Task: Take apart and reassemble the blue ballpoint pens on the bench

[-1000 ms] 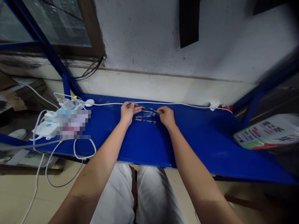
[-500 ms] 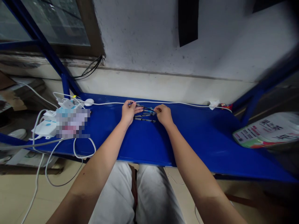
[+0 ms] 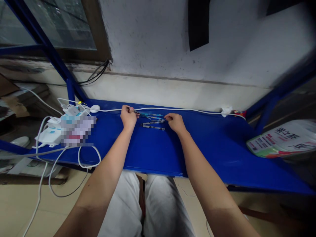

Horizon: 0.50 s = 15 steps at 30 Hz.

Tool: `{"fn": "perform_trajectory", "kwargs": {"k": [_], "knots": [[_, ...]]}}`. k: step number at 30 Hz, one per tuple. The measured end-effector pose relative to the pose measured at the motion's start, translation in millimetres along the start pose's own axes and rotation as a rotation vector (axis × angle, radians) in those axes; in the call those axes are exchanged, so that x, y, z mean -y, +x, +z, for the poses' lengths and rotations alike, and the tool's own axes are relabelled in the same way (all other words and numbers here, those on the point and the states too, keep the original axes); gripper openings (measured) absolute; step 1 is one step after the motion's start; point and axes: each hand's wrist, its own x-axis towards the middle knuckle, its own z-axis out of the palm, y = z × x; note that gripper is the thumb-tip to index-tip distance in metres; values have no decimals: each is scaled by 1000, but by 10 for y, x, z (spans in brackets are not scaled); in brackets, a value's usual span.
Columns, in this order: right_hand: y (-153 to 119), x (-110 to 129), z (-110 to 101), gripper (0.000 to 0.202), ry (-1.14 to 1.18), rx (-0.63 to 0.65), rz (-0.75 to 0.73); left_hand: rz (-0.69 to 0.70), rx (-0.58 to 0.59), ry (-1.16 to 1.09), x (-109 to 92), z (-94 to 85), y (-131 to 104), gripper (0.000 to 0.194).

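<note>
Several slim pens (image 3: 153,127), dark and clear with some blue parts, lie close together on the blue tabletop (image 3: 153,151). My left hand (image 3: 128,118) is at their left end, its fingers closed on a dark pen that slants down to the right toward the others. At the right end of the pens is my right hand (image 3: 174,121), thumb and fingertips pinched together by the pen tips. Whatever sits between those fingertips is too small to make out.
White power strips (image 3: 50,135) with cables and a blurred-out item stand at the left. A white cable (image 3: 172,108) runs along the wall edge. A large labelled bottle (image 3: 283,138) lies at the right. Blue frame posts rise on both sides.
My left hand has moved left, away from the pens' middle, and a held pen shows more. My right hand has shifted slightly right and down.
</note>
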Motion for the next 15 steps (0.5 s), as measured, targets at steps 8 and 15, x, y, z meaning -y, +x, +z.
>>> {"fn": "perform_trajectory", "kwargs": {"k": [8,15], "knots": [[5,3,59,24,-61,14,-28,-4,-29,79,57,-16,29,15],[12,-30,84,22,-74,12,-41,-38,-49,112,48,-27,48,15]]}}
